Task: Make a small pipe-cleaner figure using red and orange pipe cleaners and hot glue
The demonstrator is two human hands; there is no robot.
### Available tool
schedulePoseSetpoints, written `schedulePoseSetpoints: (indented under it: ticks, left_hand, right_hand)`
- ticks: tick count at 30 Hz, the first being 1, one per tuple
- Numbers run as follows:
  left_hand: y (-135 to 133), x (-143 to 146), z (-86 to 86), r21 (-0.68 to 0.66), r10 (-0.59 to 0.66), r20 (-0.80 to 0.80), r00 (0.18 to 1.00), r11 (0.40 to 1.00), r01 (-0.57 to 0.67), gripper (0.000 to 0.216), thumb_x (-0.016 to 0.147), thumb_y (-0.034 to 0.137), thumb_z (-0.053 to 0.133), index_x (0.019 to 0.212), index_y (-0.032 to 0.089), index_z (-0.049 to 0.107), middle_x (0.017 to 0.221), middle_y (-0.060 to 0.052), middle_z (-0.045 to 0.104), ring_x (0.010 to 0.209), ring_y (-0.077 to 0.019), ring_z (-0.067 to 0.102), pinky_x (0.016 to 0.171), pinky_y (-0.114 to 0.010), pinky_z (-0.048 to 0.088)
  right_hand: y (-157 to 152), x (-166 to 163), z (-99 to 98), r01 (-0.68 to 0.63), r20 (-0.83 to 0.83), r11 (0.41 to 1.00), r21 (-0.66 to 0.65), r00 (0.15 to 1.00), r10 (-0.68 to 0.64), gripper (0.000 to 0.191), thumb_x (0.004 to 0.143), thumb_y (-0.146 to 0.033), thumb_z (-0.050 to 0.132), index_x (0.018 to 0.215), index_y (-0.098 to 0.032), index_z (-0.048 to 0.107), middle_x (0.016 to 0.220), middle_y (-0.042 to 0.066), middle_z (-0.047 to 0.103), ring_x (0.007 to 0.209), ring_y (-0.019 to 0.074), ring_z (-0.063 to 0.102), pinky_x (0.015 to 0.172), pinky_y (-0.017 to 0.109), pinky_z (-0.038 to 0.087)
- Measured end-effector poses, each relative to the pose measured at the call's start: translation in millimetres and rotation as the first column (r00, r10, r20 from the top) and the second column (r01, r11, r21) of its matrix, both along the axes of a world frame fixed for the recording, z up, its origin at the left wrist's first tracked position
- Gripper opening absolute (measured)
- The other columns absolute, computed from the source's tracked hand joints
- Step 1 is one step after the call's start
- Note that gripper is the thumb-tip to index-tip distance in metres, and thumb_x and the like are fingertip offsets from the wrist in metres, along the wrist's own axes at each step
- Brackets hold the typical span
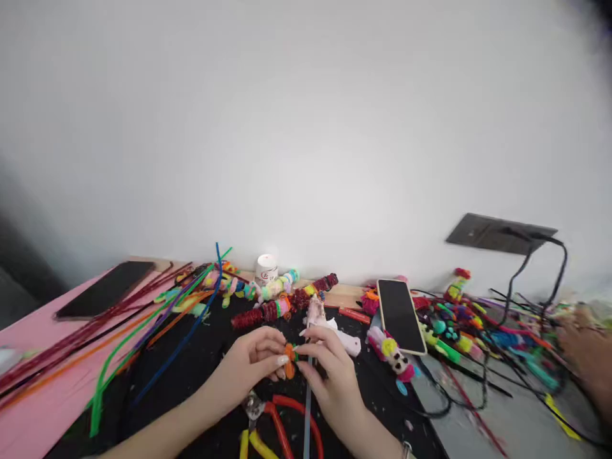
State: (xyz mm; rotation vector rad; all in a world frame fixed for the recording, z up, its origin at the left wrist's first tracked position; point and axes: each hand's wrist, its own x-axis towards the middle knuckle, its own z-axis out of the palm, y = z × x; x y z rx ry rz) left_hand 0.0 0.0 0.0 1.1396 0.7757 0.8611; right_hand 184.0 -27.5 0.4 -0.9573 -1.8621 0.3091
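Observation:
Between my two hands is a small orange pipe-cleaner piece [289, 362] with a bit of green at its right side. My left hand [251, 360] pinches the orange part between thumb and fingers. From the other side, the fingertips of my right hand [329, 366] close on the green end. A translucent stick [307, 414] runs down beside my right palm, and whether the hand touches it I cannot tell. Below my hands lie pliers with red handles [282, 427] and a tool with yellow handles [258, 443]. A pale pink and white device [347, 341], partly hidden, is behind my right hand.
Long pipe cleaners [102, 382] spread across the left side. Phones lie at left [108, 290] and right [401, 315]. Fuzzy figures [392, 354], a white paper roll [266, 269] and black cables [482, 401] surround the black mat [191, 408]. Another person's hand [586, 350] is at far right.

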Motion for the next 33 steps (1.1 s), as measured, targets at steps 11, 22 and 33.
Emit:
schedulePoseSetpoints:
  ticks: [11,22,33]
  left_hand:
    - [-0.1,-1.1,-2.6,0.006,0.016,0.007,1.000,1.000,-0.016,0.020,0.074,0.023,0.073,0.088,0.017,0.060,0.072,0.002,0.070,0.061,-0.0111,0.064,0.059,-0.022,0.048]
    - [0.2,-0.5,-2.1,0.028,0.037,-0.020,0.999,0.999,-0.036,0.020,0.073,0.023,0.073,0.087,0.017,0.060,0.072,0.001,0.070,0.062,-0.0124,0.064,0.060,-0.024,0.049]
    - [0.0,0.3,1.9,0.028,0.046,-0.040,0.998,0.999,-0.045,0.020,0.071,0.025,0.074,0.084,0.017,0.060,0.070,0.001,0.070,0.062,-0.0131,0.063,0.060,-0.024,0.049]
  right_hand:
    - [-1.3,-0.8,2.3,0.025,-0.010,1.000,0.002,1.000,-0.025,0.023,0.082,-0.003,0.061,0.094,-0.020,0.069,0.106,0.010,0.061,0.096,0.0209,0.061,0.080,0.030,0.052]
    - [-0.8,-1.0,1.9,0.022,0.004,0.999,0.045,1.000,-0.023,0.023,0.083,-0.003,0.059,0.095,-0.020,0.070,0.102,0.009,0.063,0.091,0.0197,0.061,0.077,0.030,0.053]
    - [-1.7,-0.5,3.3,0.012,0.020,0.999,0.036,1.000,-0.012,0.023,0.085,-0.004,0.056,0.096,-0.020,0.069,0.102,0.009,0.063,0.094,0.0201,0.061,0.079,0.031,0.053]
